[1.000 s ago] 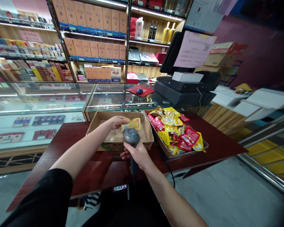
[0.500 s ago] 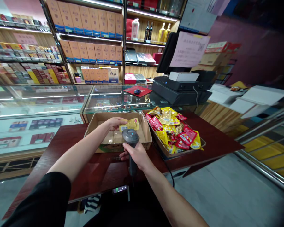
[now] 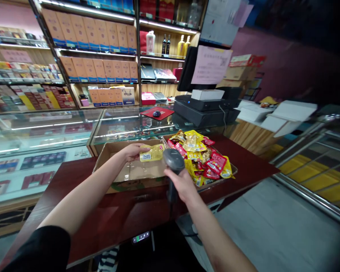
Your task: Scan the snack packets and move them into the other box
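My left hand (image 3: 133, 152) pinches a yellow snack packet (image 3: 152, 153) by its left end, holding it above an open cardboard box (image 3: 121, 186). A barcode shows on the packet's lower left. My right hand (image 3: 184, 183) is wrapped round the grip of a dark grey barcode scanner (image 3: 173, 160). The scanner's head stands just right of the packet, apart from my left hand. Behind the scanner, a second cardboard tray (image 3: 212, 184) is heaped with yellow, gold and red packets (image 3: 200, 151); the scanner hides part of its left side.
Both boxes stand on a dark red wooden table (image 3: 102, 223). A glass display counter (image 3: 124, 124) runs behind it, bearing a mouse (image 3: 156, 113) on a red mat and a monitor (image 3: 187, 70). Metal railings (image 3: 314, 192) stand at the right.
The scanner in my right hand has shifted right, away from my left hand, and the packet now shows more fully. The whole view has also shifted slightly.
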`<action>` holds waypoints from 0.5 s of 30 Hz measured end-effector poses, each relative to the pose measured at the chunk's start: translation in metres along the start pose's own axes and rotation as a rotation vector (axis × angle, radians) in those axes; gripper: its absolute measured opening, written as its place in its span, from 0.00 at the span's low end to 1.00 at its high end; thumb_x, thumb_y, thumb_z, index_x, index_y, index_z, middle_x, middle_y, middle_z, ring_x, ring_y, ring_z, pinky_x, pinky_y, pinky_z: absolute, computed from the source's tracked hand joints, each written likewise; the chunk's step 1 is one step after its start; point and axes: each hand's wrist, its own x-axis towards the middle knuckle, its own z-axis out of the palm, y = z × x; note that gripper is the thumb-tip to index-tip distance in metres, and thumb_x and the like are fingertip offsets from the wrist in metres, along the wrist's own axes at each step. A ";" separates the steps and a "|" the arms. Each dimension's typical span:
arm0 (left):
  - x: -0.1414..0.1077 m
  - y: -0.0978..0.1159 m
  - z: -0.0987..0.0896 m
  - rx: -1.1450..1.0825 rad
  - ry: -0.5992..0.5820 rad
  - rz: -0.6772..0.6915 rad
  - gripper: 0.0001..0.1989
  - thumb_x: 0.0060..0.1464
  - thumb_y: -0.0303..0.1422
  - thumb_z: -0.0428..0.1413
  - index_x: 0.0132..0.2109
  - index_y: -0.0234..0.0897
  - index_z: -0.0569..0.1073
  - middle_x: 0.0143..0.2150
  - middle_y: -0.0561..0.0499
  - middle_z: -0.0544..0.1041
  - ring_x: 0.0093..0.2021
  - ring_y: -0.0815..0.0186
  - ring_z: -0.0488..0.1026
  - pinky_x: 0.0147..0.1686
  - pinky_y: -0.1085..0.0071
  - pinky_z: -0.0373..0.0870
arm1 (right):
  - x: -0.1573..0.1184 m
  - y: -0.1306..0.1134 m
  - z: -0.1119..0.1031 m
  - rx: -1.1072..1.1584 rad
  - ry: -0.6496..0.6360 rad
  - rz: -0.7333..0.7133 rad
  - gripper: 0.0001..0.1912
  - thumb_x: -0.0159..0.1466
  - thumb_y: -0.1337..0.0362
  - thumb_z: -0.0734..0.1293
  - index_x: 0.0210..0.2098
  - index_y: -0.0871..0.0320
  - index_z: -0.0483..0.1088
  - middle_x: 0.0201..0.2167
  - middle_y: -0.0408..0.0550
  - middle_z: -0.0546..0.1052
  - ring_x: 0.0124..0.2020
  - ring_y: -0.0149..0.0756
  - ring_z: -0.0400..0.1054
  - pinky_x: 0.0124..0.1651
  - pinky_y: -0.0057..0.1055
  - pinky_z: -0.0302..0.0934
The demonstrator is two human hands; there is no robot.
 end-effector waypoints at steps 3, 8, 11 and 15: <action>0.006 0.012 0.035 0.002 -0.106 0.040 0.18 0.41 0.29 0.68 0.41 0.32 0.76 0.38 0.45 0.80 0.34 0.64 0.77 0.35 0.69 0.75 | 0.018 -0.021 -0.038 0.058 0.115 -0.004 0.13 0.47 0.64 0.72 0.33 0.60 0.73 0.30 0.45 0.77 0.36 0.37 0.71 0.41 0.32 0.66; 0.044 0.031 0.117 0.033 -0.168 0.116 0.19 0.39 0.31 0.68 0.41 0.32 0.75 0.35 0.46 0.79 0.33 0.64 0.76 0.35 0.69 0.74 | 0.040 -0.058 -0.102 0.050 0.240 -0.074 0.18 0.44 0.66 0.72 0.36 0.60 0.75 0.36 0.48 0.79 0.38 0.38 0.72 0.40 0.31 0.66; 0.075 0.043 0.164 0.260 -0.078 0.235 0.16 0.40 0.33 0.67 0.38 0.32 0.76 0.32 0.47 0.78 0.32 0.64 0.75 0.35 0.69 0.72 | 0.056 -0.077 -0.140 0.034 0.307 -0.049 0.15 0.43 0.67 0.71 0.33 0.62 0.74 0.31 0.48 0.78 0.32 0.37 0.72 0.35 0.30 0.65; 0.111 0.059 0.201 0.784 0.152 0.567 0.12 0.44 0.37 0.63 0.37 0.37 0.78 0.31 0.49 0.77 0.34 0.63 0.74 0.37 0.71 0.69 | 0.090 -0.087 -0.174 0.142 0.289 0.029 0.10 0.43 0.69 0.70 0.27 0.61 0.73 0.23 0.45 0.76 0.26 0.33 0.71 0.32 0.28 0.66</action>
